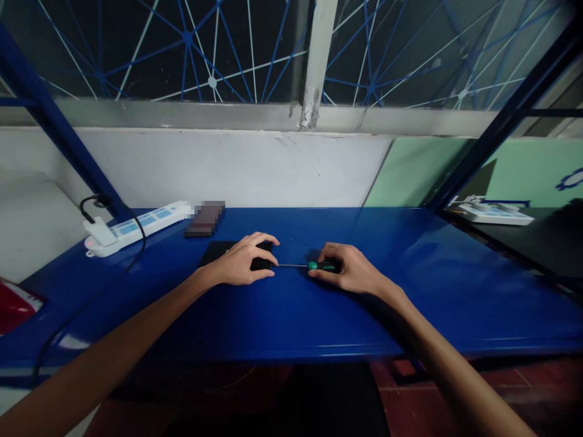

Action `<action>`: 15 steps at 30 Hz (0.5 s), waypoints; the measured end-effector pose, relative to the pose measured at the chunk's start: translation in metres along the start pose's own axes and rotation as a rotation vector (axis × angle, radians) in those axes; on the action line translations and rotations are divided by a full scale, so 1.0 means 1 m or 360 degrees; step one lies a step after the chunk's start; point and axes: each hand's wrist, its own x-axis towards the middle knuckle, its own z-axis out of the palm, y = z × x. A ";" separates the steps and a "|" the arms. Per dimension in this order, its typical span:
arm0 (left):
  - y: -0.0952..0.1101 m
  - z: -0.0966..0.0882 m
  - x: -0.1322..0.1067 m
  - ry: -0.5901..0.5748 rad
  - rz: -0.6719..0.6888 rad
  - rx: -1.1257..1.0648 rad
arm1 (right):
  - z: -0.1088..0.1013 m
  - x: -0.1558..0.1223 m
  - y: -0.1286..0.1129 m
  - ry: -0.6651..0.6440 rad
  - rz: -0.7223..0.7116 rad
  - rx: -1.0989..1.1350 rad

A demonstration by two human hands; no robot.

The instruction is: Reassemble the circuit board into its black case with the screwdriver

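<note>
A flat black rectangular object [214, 252] lies on the blue table, partly covered by my left hand [243, 260]. The fingers and thumb of that hand hold it down near its right edge. My right hand [348, 267] is closed around the handle of a screwdriver [314, 266], which is green and black. The thin metal shaft lies almost level and points left, its tip at the object's right edge, between my left thumb and fingers. Whether the tip sits in a screw is too small to tell. Tiny bits [290, 240] lie on the table just beyond the shaft.
At the back left lie a white power strip [150, 224] with a plugged-in black cable [136, 258] and a dark phone-like slab [207, 220], partly blurred. A red item [16, 306] is at the left edge. Another white strip [496, 213] lies far right. Blue frame posts [483, 130] flank the table [296, 328].
</note>
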 end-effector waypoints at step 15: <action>0.000 0.003 0.000 0.0018 -0.0013 0.0017 | -0.002 -0.001 -0.002 -0.0009 0.0005 0.0017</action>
